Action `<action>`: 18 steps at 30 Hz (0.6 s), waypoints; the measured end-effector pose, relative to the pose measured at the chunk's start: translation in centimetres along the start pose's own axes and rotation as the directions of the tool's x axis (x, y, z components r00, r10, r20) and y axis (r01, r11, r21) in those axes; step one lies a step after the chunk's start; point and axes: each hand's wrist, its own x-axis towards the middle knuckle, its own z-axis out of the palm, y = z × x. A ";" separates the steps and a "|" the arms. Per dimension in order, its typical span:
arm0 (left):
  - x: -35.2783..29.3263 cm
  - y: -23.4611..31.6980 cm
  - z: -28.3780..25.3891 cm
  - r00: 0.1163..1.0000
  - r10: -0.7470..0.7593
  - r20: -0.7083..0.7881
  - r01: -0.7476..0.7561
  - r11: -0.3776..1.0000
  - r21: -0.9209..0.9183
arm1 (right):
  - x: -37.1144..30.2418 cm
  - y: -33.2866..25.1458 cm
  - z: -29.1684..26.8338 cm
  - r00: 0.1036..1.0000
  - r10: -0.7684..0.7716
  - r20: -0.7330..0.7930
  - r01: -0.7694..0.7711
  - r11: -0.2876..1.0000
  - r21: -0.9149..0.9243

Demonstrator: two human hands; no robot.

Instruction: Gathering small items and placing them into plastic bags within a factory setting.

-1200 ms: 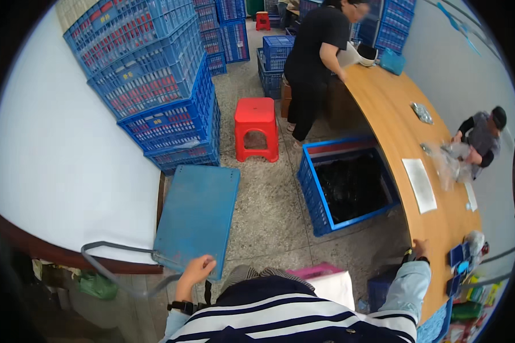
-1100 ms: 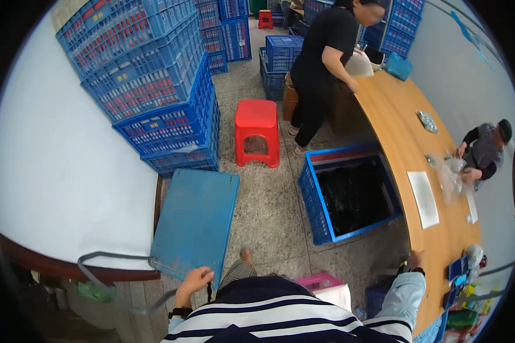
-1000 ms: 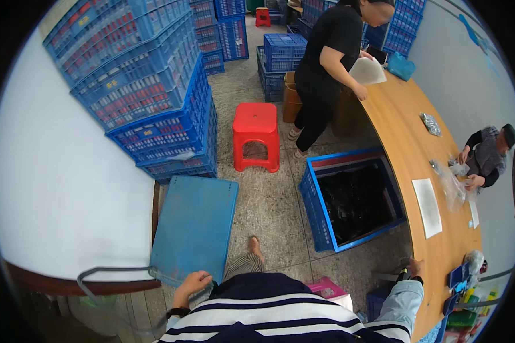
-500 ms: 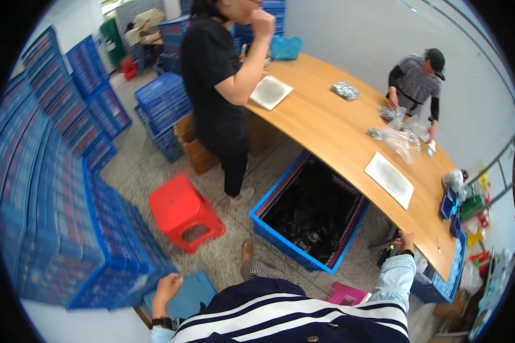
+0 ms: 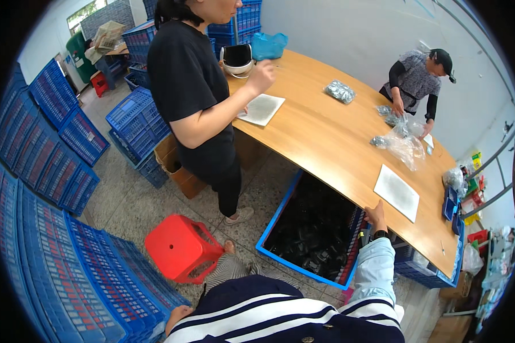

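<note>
My right hand (image 5: 375,214) rests at the near edge of the wooden table (image 5: 320,134), its fingers apart, touching the edge and holding nothing loose. Just beyond it on the tabletop lies a white rectangular pad (image 5: 396,193). Below the edge stands a blue crate (image 5: 303,266) filled with black plastic parts (image 5: 309,228). My left hand (image 5: 179,315) hangs low at my side, fingers curled, with nothing visible in it; my striped top partly hides it. It is nearest to a stack of blue crates (image 5: 97,274).
A red stool (image 5: 177,247) stands ahead on my left. Beyond it a person in black (image 5: 191,97) stands at the table near a second pad (image 5: 263,108). Across the table, another person (image 5: 415,77) handles clear plastic bags (image 5: 403,146). A silvery packet (image 5: 340,91) lies mid-table.
My right hand has moved forward and left along the table edge. My left hand has dropped lower, mostly out of sight. The person in black has lowered a raised hand.
</note>
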 end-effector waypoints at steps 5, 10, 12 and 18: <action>0.8 8.9 -8.7 0.988 0.115 -0.101 -0.111 0.993 0.048 | -0.9 -0.3 0.4 0.993 0.120 -0.005 -0.115 0.964 0.239; 11.3 4.7 -14.0 0.948 0.316 -0.037 -0.314 0.947 0.061 | -5.2 1.3 -2.0 0.939 0.332 -0.086 -0.273 0.876 0.398; 13.8 5.9 -17.1 0.938 0.346 -0.014 -0.345 0.938 0.021 | -6.6 1.0 -1.6 0.930 0.347 -0.118 -0.241 0.822 0.516; 19.7 3.3 -29.8 0.918 0.367 -0.150 -0.355 0.929 0.102 | -12.4 -4.1 7.5 0.894 0.346 -0.285 -0.083 0.752 0.654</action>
